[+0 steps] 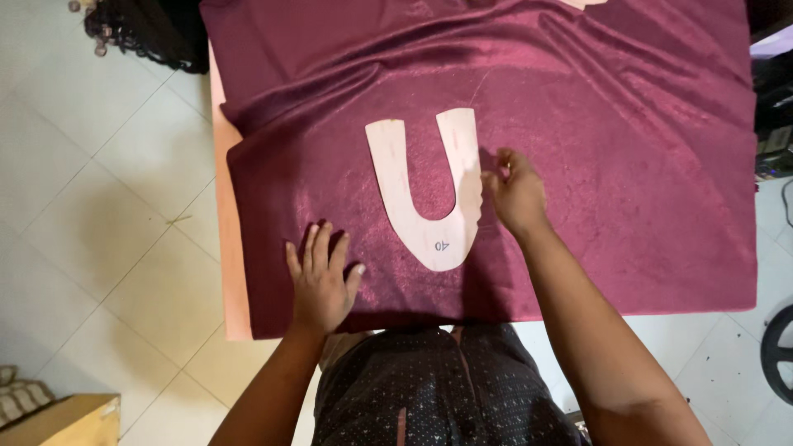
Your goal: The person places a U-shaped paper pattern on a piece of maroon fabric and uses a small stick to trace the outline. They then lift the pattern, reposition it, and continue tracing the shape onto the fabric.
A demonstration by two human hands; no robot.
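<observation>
A maroon velvet cloth (628, 149) is spread over a table. On it lies a pale U-shaped flat template (395, 183), its open end pointing away from me. My left hand (320, 279) rests flat on the cloth, fingers spread, just left of the template's rounded end. My right hand (516, 192) sits at the template's right arm with fingers pinched together near its outer edge. Whether they hold a small marking tool is too small to tell.
The table's pale pink edge (225, 248) shows along the cloth's left side. White tiled floor (91, 206) lies to the left. A dark lacy heap (153, 33) is at the top left, a cardboard box (66, 419) at the bottom left, dark equipment (772, 99) on the right.
</observation>
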